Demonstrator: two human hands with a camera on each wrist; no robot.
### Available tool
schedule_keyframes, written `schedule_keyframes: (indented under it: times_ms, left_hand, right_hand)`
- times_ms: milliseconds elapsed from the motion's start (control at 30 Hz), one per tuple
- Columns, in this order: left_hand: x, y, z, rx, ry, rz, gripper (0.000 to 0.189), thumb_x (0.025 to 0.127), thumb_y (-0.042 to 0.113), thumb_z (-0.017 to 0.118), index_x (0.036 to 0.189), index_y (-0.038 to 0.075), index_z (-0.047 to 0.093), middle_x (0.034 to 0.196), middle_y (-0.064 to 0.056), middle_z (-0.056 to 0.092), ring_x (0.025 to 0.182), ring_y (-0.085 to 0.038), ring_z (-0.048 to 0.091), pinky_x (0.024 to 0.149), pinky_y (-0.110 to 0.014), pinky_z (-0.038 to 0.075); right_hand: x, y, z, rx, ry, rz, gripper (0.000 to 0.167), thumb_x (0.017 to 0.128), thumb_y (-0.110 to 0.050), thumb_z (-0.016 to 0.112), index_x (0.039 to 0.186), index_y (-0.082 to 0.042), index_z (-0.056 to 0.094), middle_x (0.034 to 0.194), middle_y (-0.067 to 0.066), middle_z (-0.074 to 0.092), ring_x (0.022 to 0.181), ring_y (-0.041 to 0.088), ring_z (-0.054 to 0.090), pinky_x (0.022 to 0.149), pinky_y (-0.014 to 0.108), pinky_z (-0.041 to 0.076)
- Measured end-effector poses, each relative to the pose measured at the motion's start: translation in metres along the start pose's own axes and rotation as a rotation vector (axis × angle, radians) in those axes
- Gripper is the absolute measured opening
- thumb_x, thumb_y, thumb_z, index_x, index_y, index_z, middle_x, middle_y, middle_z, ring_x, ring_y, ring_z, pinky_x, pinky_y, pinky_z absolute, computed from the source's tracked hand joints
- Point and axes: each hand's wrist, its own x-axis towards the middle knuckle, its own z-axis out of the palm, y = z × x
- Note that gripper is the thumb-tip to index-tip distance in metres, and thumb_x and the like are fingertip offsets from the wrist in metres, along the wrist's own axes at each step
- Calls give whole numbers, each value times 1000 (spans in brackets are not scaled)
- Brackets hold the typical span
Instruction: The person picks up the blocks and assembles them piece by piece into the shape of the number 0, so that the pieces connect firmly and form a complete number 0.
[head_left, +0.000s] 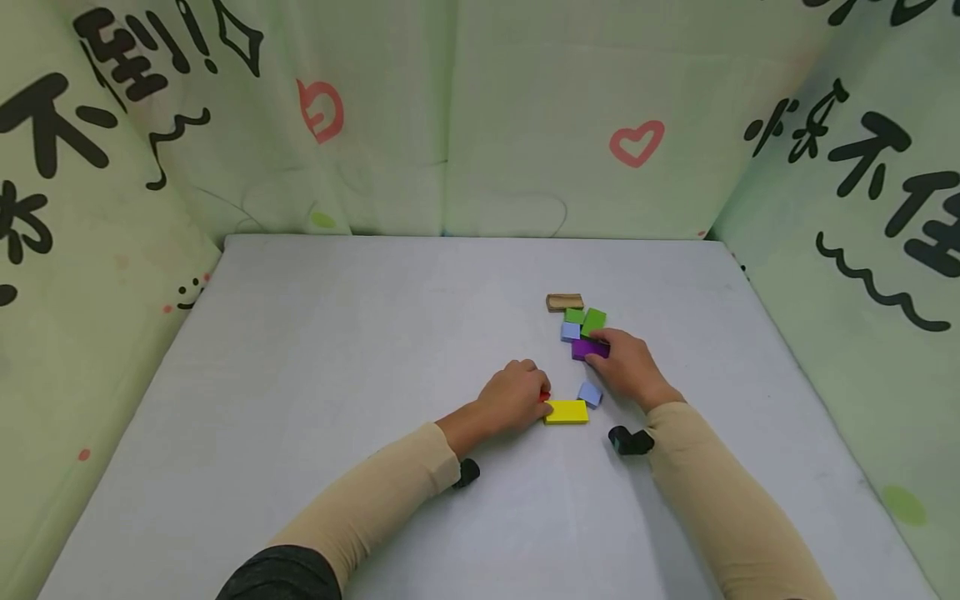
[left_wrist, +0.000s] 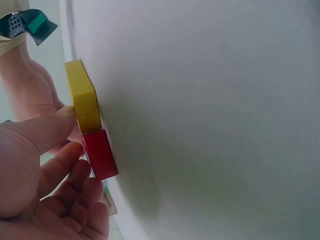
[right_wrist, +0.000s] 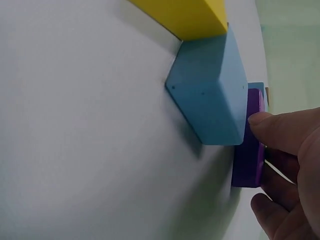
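Note:
My right hand point(head_left: 632, 367) pinches a long purple block point(head_left: 589, 349), its thumb on the near face in the right wrist view. Touching or close by the purple block are a green block point(head_left: 593, 322), a smaller green one point(head_left: 574, 316) and a light blue block point(head_left: 571, 332). My left hand point(head_left: 513, 396) has its fingers curled at a red block point(left_wrist: 100, 154), mostly covered by the hand in the head view. The left thumb touches the end of a yellow block point(head_left: 566, 412), which meets the red one. Another blue block point(right_wrist: 207, 87) stands angled against the yellow block's far corner.
A brown wood-look block point(head_left: 565, 302) lies at the far end of the row. White cloth covers the table point(head_left: 337, 350). Green printed curtains point(head_left: 480, 117) enclose its back and sides. Black devices point(head_left: 630, 440) are worn at both wrists.

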Motion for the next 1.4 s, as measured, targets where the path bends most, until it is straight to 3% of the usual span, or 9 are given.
schedule_keyframes:
  times_ms: [433, 833, 1133, 1400]
  left_hand:
    - [0, 0, 1, -2, 15, 10, 31, 93, 34, 73, 114, 13, 72, 100, -1, 59, 89, -16, 51, 76, -23, 47]
    - [-2, 1, -2, -7, 13, 2, 31, 93, 34, 73, 115, 12, 72, 102, -1, 60, 90, -16, 51, 77, -23, 48]
    - [-2, 3, -2, -4, 14, -6, 32, 93, 34, 73, 117, 13, 72, 103, -1, 60, 90, -16, 51, 77, -23, 47]
    - [-1, 3, -2, -7, 9, -11, 32, 93, 33, 73, 117, 12, 72, 103, -2, 61, 90, -16, 52, 77, -23, 48]
  right_hand:
    - [11, -11, 3, -1, -20, -25, 49, 100, -16, 62, 142, 4, 50, 143, 28, 48, 131, 46, 44, 108, 56, 34]
    - [11, -14, 5, 17, -58, 8, 52, 101, -16, 60, 148, 0, 45, 149, 26, 42, 135, 46, 39, 109, 57, 31]
    - [7, -10, 1, 8, -5, -31, 47, 99, -9, 57, 144, 2, 47, 146, 27, 45, 135, 45, 40, 110, 57, 31]
    - [3, -5, -1, 14, -22, 5, 46, 99, -9, 57, 143, 1, 48, 142, 27, 48, 130, 44, 45, 108, 57, 34]
